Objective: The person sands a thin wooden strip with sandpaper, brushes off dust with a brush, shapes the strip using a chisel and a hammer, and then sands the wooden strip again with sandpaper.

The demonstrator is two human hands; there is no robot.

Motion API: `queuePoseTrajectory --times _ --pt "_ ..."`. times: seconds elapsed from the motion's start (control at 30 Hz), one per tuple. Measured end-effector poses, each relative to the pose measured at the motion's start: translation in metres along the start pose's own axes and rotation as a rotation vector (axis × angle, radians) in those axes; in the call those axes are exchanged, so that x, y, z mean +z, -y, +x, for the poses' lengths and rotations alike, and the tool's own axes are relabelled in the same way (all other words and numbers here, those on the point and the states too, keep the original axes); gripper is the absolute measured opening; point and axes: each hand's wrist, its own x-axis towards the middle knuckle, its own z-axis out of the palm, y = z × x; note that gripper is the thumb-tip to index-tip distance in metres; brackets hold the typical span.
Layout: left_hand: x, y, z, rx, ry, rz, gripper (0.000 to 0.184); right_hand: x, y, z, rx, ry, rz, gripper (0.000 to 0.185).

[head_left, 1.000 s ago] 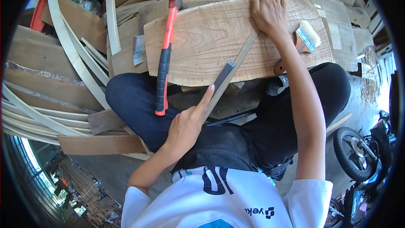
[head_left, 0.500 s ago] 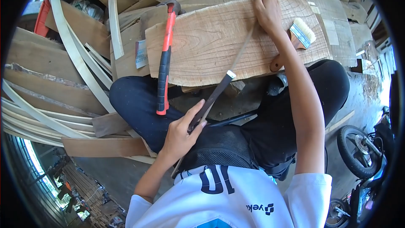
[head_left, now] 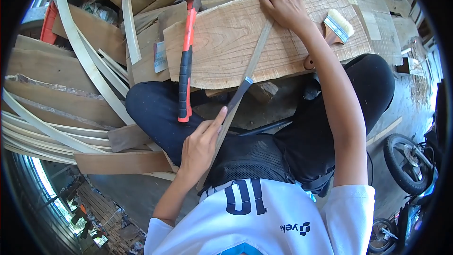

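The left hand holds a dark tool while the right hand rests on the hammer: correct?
Not quite: the head view shows the right hand at the wooden strip's far end, not on the hammer. The left hand does hold the dark tool.

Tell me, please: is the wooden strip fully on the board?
No, partly: the strip crosses the board, but its lower end extends past the near edge.
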Motion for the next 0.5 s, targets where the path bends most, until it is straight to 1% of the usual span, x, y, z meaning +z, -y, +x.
queuePoseTrajectory --times 0.07,0.2,0.23,0.27,0.33,0.43,0.5 --pt "-0.001 -0.006 -0.006 -0.083 0.090 0.137 0.063 -0.004 0.003 0.000 0.034 0.061 -0.028 0.047" --pt "-0.001 -0.016 -0.014 -0.129 0.116 0.161 0.067 -0.001 0.002 -0.001 0.035 0.055 -0.002 0.049" --pt "0.001 -0.016 -0.017 -0.097 0.065 0.140 0.067 0.007 -0.004 -0.003 0.039 0.057 0.005 0.049" --pt "0.002 -0.016 -0.018 -0.063 0.013 0.119 0.068 0.018 -0.013 -0.004 -0.132 -0.140 0.113 0.050" --pt "0.002 -0.019 -0.018 -0.101 0.052 0.133 0.068 0.018 -0.014 -0.007 -0.298 -0.336 0.226 0.050" --pt "0.005 -0.019 -0.016 -0.160 0.088 0.148 0.070 -0.001 -0.006 -0.007 -0.355 -0.234 0.289 0.052" --pt "0.011 -0.017 -0.006 -0.175 0.090 0.153 0.071 -0.011 0.008 -0.002 -0.063 0.071 -0.056 0.054"
